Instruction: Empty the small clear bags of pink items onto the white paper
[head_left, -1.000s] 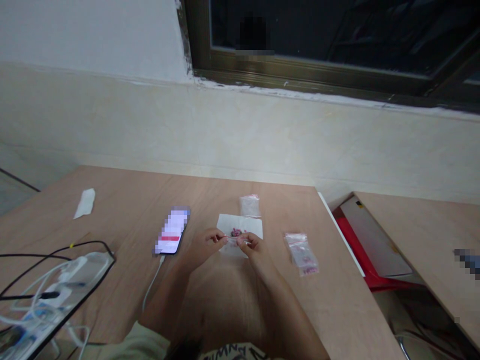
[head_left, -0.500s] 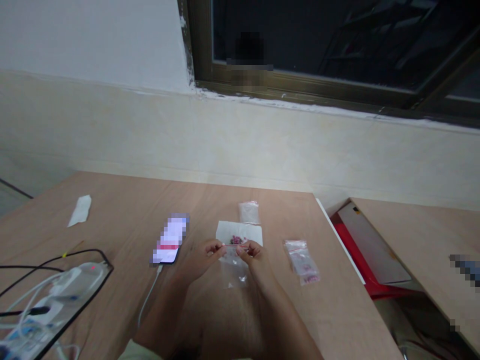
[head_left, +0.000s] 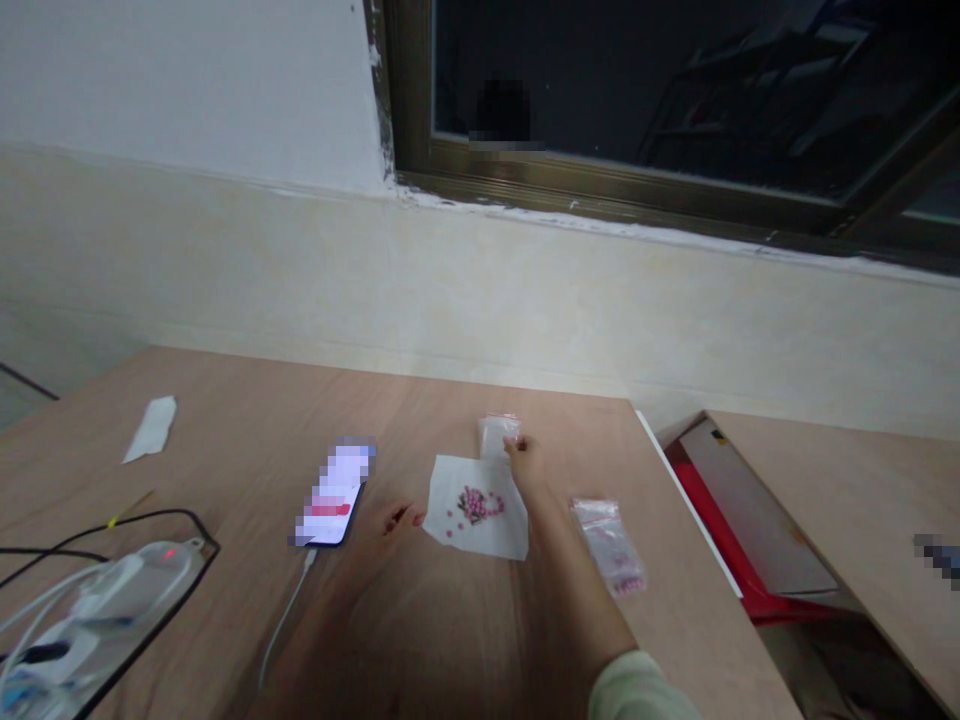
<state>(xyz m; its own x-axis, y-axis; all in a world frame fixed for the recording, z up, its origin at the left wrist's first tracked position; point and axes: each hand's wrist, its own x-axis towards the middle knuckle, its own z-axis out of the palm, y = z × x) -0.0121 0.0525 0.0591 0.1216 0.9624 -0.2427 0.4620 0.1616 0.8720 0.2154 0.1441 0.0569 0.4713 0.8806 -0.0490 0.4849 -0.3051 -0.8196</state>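
Note:
A sheet of white paper (head_left: 480, 535) lies on the wooden table (head_left: 225, 420) with a small cluster of pink beads (head_left: 474, 505) and a few loose ones on it. My right hand (head_left: 523, 458) reaches past the paper's far edge, its fingertips at a small clear zip bag (head_left: 495, 435). My left hand (head_left: 397, 522) rests loosely just left of the paper and shows nothing in its fingers. A second zip bag (head_left: 607, 545), holding pink bits, lies to the right.
A pixelated phone (head_left: 334, 497) lies left of the paper, with a white cable trailing toward me. Further left are a white paper scrap (head_left: 150, 430) and a black-edged tray (head_left: 112, 610) of white and black cables. Beyond the table's right edge stand a red object (head_left: 720, 530) and another wooden board (head_left: 832, 480).
My hands have parted. The clear bag they held over the paper no longer shows between them. My right hand has moved forward to the far bag, and my left hand has dropped back left.

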